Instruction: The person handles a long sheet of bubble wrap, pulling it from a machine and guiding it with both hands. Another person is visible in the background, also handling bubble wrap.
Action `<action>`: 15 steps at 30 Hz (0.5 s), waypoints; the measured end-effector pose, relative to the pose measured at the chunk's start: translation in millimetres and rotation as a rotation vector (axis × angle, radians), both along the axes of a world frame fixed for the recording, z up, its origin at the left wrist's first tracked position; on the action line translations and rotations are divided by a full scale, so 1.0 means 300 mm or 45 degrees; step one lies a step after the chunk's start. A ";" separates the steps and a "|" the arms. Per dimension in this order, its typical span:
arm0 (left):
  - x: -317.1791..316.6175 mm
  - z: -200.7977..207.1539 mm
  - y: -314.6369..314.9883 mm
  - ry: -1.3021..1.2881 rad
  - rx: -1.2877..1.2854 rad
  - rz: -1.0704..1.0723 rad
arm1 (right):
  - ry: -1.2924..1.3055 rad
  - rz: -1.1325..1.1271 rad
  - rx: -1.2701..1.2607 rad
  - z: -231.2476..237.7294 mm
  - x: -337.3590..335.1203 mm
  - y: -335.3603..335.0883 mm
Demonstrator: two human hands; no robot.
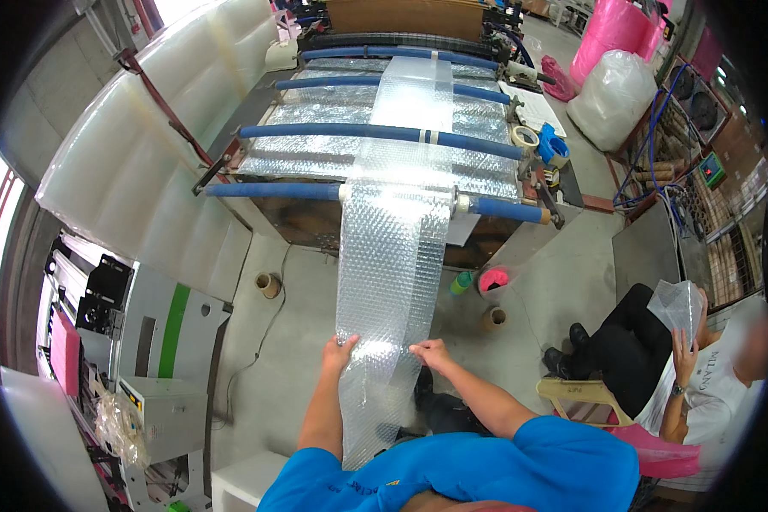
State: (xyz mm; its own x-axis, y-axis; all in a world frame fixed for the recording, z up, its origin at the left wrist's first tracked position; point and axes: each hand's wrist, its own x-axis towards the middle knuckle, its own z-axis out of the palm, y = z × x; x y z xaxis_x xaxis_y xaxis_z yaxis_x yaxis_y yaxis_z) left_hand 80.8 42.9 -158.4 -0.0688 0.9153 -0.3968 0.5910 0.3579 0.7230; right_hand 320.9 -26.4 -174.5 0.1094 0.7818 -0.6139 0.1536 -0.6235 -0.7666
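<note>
The left hand, at lower centre of the frame, grips the left edge of the bubble film. The right hand pinches its right edge at nearly the same height. The film is a clear strip extending from the top centre, over the blue rollers, down between the forearms to the blue shirt at the bottom edge. On the floor at centre, right of the film, stand a green bottle, a pink roll and a brown core; a second core stands left of it. Tape rolls lie beside the rollers, upper right. At lower right, a seated co-worker holds a clear sheet. A large wrapped roll occupies the upper left.
</note>
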 end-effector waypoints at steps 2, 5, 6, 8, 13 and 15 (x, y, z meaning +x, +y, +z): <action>0.063 -0.010 0.072 -0.012 0.043 0.002 | -0.177 -0.013 0.048 0.036 0.048 0.071; 0.131 -0.007 0.183 -0.059 0.111 0.003 | -1.446 -0.382 1.117 0.096 0.084 0.165; 0.146 0.003 0.222 -0.063 0.148 -0.010 | -1.312 -0.522 1.069 0.113 0.084 0.196; 0.169 0.030 0.285 -0.135 0.205 -0.016 | -0.927 -0.769 0.959 0.139 0.069 0.245; 0.200 0.080 0.407 -0.315 0.166 0.004 | -0.038 -0.931 0.766 0.206 -0.041 0.318; 0.188 0.066 0.422 -0.303 0.125 -0.075 | -0.485 -0.908 1.000 0.253 -0.066 0.324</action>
State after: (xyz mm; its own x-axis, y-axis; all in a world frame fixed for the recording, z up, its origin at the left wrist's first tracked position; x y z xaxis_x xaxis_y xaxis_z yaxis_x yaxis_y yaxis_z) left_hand 137.2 169.5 -138.7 0.0704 0.9498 -0.3047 0.4176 0.2493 0.8737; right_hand 301.0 70.8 -98.6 0.7606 0.6209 0.1897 0.2630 -0.0276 -0.9644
